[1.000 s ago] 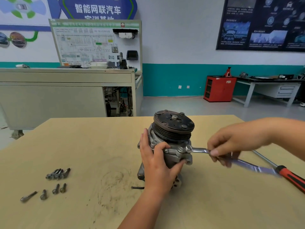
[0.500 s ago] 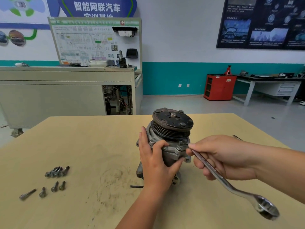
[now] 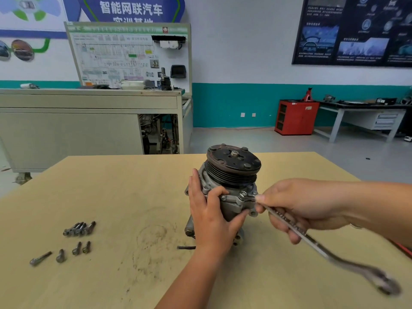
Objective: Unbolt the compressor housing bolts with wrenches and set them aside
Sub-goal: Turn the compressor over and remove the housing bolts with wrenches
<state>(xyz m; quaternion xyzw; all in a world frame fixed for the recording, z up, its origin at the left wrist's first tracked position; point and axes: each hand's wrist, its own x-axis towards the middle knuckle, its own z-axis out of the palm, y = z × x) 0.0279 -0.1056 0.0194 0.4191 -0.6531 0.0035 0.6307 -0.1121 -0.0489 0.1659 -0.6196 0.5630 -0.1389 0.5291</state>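
Wrench [image 3: 312, 241], 1 pc, is held nearest, lower right. Its ring end is blurred; its other end is set on a bolt head [image 3: 243, 193] at the housing flange. The shank is gripped by the right hand [image 3: 296, 206], fingers curled round it. The left hand [image 3: 211, 219] is wrapped round the body of the compressor [image 3: 231, 168], thumb & fingers curled against the housing. Of the 2 hands, neither is spread flat. The 1 compressor is stood pulley-up at approx. mid desk [image 3: 111, 186]. Loose bolts are laid at the desk's left, well apart from it: 4 singles in a row [image 3: 77, 248], and behind them a tight cluster [image 3: 79, 228] of longer ones, 4 or 5, exact no. can't be told. Further back, 1 red cabinet [image 3: 296, 118] is seen by the wall.
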